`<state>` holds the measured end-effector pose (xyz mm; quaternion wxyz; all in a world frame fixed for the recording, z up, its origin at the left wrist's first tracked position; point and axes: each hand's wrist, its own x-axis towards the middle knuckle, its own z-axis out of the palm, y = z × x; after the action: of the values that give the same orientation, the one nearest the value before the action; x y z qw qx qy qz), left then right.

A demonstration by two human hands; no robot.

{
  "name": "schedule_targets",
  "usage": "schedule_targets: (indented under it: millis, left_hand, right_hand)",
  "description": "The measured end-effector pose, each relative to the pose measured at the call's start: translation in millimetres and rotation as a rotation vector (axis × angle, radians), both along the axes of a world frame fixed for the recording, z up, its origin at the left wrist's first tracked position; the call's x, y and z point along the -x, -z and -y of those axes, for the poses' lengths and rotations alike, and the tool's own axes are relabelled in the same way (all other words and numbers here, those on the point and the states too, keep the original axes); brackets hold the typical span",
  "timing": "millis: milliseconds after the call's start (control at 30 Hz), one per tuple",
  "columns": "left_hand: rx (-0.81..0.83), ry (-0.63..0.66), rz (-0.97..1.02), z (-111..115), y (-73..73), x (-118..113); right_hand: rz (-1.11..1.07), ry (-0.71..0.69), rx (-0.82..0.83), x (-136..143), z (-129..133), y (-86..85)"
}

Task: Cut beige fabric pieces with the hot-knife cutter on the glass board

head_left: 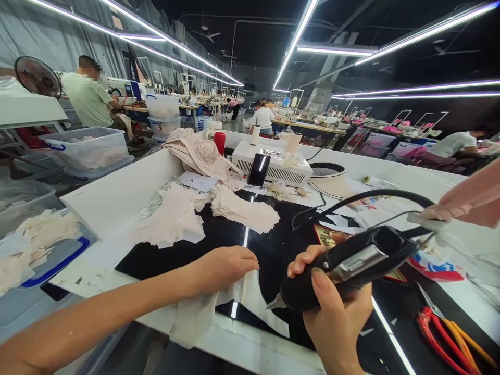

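Observation:
My right hand (338, 317) is wrapped around a black corded electric hand cutter (344, 268), its pointed metal tip directed left and close to the fabric. My left hand (224, 268) is closed at the upper edge of a pale fabric piece (260, 307), fingers pressed together on it. Part of that fabric hangs over the front edge of the table. Beneath both hands lies a shiny black work surface (273, 260). Beyond my left hand are a stack of cut beige pieces (244, 208) and a looser pale fabric pile (172, 216).
Red-handled scissors (441, 333) lie at the right. A phone (259, 169) leans on a white vented box (273, 161), near a red thread cone (219, 141). The cutter's cable (375, 192) arches behind it. Clear plastic bins (88, 146) stand left; several people work at machines beyond.

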<state>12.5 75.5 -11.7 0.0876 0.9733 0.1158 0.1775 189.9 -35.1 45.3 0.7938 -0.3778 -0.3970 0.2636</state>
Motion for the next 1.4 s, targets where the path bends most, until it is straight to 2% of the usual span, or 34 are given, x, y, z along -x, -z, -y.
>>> schedule_targets:
  millis: [200, 433, 667, 1033, 1200, 1400]
  left_hand:
    - [-0.007, 0.106, -0.022, -11, 1.9, -14]
    - [0.045, 0.074, 0.012, -13, 8.9, -3]
    - [0.146, 0.056, 0.039, -12, 8.3, 8]
    - [0.086, 0.084, 0.001, -7, 6.0, 18]
    - [0.12, 0.066, 0.007, -5, 14.5, 20]
    - [0.195, 0.051, 0.082, -3, 18.8, 20]
  right_hand:
    - [0.047, -0.022, -0.004, -3, 14, 4.3]
    - [0.047, -0.036, -0.005, -7, 20, 8.2]
    - [0.027, -0.01, -0.023, -2, 18, 1.6]
    - [0.036, 0.035, 0.049, -5, 21, -2.1]
    - [-0.014, 0.064, 0.037, 0, 8, -12.3]
    - [-0.008, 0.095, -0.055, 8, -35, -15.5]
